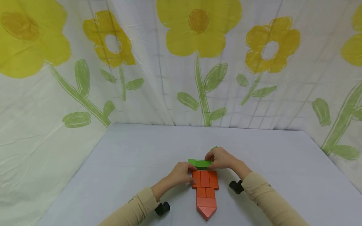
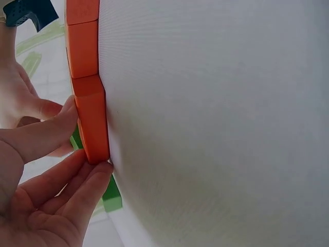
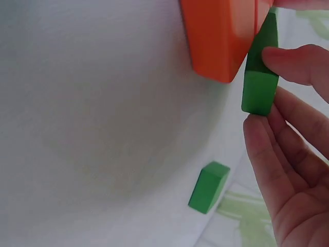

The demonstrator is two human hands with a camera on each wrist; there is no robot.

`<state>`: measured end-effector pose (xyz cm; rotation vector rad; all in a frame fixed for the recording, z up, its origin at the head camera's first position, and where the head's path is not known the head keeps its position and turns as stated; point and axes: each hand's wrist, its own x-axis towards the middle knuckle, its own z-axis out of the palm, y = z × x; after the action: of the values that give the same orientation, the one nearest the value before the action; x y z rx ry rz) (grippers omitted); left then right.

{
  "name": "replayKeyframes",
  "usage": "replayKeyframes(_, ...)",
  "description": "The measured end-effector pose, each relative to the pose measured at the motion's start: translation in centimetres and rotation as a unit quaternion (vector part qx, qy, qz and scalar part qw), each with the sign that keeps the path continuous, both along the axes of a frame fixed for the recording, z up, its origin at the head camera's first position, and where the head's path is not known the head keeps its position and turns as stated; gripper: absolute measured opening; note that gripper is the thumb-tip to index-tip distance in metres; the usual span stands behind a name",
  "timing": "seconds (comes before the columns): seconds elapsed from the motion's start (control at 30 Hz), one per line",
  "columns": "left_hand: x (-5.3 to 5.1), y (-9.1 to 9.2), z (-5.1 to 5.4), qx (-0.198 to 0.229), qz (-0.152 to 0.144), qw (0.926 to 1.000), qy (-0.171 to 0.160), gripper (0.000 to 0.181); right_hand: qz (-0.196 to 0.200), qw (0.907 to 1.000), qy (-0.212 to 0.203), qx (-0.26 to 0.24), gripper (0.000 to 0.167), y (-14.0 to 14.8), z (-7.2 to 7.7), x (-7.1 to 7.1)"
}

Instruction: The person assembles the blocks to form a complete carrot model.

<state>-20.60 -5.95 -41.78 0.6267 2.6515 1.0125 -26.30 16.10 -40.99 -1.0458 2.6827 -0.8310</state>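
In the head view, flat orange and red blocks lie together in a column with a pointed triangular block (image 1: 207, 213) at the near end. My left hand (image 1: 180, 173) pinches the left long orange block (image 2: 93, 121), thumb on its side and fingers at its far end. Just beyond that row, my right hand (image 1: 222, 158) grips a long green block (image 1: 202, 164) between thumb and fingers. At its left end sits a small green block (image 1: 191, 162). Another green block (image 3: 208, 188) lies on the table past the right hand, mostly hidden in the head view.
Nearer me, two small orange blocks (image 1: 201, 192) and a pinkish-red block (image 1: 206, 201) continue the column. The pale table (image 1: 135, 147) extends around them. Behind it hangs a white curtain (image 1: 152, 103) with yellow flowers. A black wrist device (image 1: 162, 208) is beneath the left forearm.
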Motion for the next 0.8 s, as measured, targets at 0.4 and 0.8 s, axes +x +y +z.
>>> replayKeyframes(0.4,0.21,0.05,-0.09,0.002,0.031,0.9991,0.028,0.043,0.017,0.9993,-0.033,-0.002,0.022,-0.33,-0.11,-0.27)
replayKeyframes(0.8,0.41,-0.05,0.05,0.007,0.052,0.9981,0.033,0.039,0.005,0.9968,-0.08,0.01,0.015,-0.25,-0.01,-0.25)
